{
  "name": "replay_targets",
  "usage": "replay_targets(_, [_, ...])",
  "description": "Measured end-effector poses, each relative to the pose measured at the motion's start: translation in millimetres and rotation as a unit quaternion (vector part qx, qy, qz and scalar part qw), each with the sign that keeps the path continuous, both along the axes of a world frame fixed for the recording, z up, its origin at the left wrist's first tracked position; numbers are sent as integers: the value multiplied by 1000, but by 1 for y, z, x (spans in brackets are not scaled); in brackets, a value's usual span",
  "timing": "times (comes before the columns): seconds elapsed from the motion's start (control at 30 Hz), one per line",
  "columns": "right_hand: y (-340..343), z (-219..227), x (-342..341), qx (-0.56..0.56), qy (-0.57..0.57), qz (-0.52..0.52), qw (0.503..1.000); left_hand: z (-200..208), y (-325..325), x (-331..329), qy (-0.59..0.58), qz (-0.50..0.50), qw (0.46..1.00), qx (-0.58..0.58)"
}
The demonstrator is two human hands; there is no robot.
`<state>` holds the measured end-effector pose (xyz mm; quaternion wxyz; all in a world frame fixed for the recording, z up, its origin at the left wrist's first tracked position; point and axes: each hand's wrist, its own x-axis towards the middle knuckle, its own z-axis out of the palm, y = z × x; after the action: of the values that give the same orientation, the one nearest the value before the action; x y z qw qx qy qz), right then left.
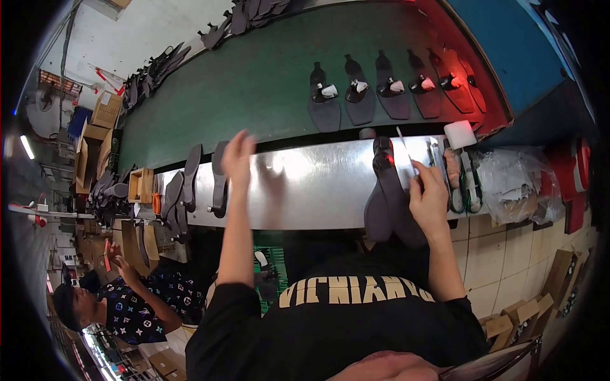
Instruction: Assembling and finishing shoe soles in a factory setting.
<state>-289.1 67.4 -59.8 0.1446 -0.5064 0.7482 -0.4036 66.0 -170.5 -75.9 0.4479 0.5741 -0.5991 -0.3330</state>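
On the worktop [318,190] before me, my right hand [429,197] is on a sandal sole [394,197]. Behind it, six soles [394,89] lie in a row on the conveyor belt [254,89]; my left hand [238,155] is further left.

Both bare forearms extend forward from black short sleeves. The left hand [238,155] is raised, fingers open and blurred. The right hand [429,197] is closed, fingers curled in a grip.

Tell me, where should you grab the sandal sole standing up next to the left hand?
Probably by its narrow middle. That dark sandal sole leans on edge against the shiny metal ledge, so both flat faces are free. The left hand could likely pinch it from above, thumb on one face, fingers on the other.
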Motion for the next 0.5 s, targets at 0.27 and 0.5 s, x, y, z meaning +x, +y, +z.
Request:
replay_targets(0.27, [-11,-7,3,22,130,13,991,-63,-72,-184,-360,31,925,-120])
replay_targets(0.5, [-3,15,11,-149,65,7,987,-20,-67,-149,38,-11,971,-235])
